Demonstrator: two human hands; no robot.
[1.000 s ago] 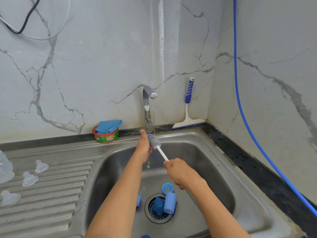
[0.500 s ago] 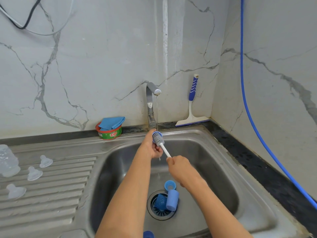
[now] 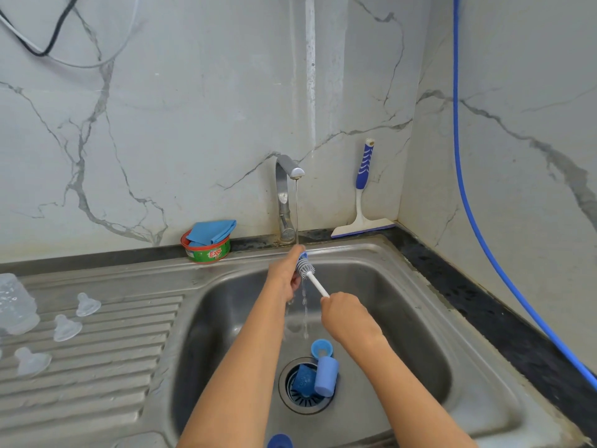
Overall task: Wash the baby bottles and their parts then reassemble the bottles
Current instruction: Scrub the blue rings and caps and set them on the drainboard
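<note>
My left hand [image 3: 286,274] holds a small blue bottle part [image 3: 302,254] under the thin stream from the tap [image 3: 286,176]; most of the part is hidden by my fingers. My right hand [image 3: 347,315] grips the white handle of a bottle brush [image 3: 305,270], whose bristles press against that part. In the sink [image 3: 403,305], a blue ring [image 3: 321,347], a light blue cap [image 3: 326,376] and a dark blue piece [image 3: 303,379] lie at the drain. Three clear teats [image 3: 66,328] and a clear bottle [image 3: 16,305] rest on the drainboard at left.
A green and red soap tub [image 3: 208,252] with a blue cloth on top stands behind the sink, left of the tap. A squeegee [image 3: 361,202] leans in the corner. A blue hose [image 3: 465,195] runs down the right wall. Another blue piece [image 3: 279,441] shows at the bottom edge.
Both hands have stayed under the running tap while the brush head shifts slightly against the blue part. The camera view has tilted a little upward.
</note>
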